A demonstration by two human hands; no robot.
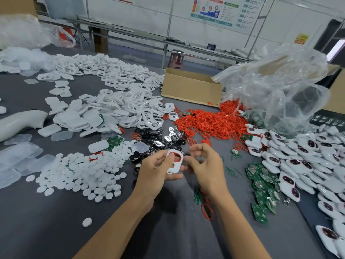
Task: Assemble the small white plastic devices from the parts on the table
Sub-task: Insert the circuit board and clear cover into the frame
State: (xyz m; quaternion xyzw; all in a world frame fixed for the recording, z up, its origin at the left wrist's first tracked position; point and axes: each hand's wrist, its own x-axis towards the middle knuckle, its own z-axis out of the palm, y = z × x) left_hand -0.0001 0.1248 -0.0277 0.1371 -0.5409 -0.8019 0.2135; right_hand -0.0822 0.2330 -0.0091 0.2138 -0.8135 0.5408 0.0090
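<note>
The left hand point(155, 171) grips 1 white shell point(174, 162) just above the table, thumb pressed on its face and fingers curled beneath; a red ring point(179, 159) sits seated around the shell's larger opening. The right hand point(205, 165) hovers just beside it, fingers curled inward toward the thumb, and motion blur hides whether anything is pinched there, so I cannot tell. Both hands are over the grey table point(56, 221) near its middle. Just beyond them lies a heap of black and silver parts point(158, 137), and behind that to the right a large pile of loose red rings point(211, 122). To the left of the hands spreads a field of white round discs point(84, 171), with 1 stray disc point(87, 222) nearer the person. Further back lies a broad drift of empty white shells point(121, 101). Right of the hands sit green circuit boards point(261, 180), and beyond them rows of assembled devices point(308, 156). A single red ring point(207, 211) lies beside the right forearm. At the far edge stand an open cardboard box point(190, 86) and a crumpled clear plastic bag point(280, 86).
</note>
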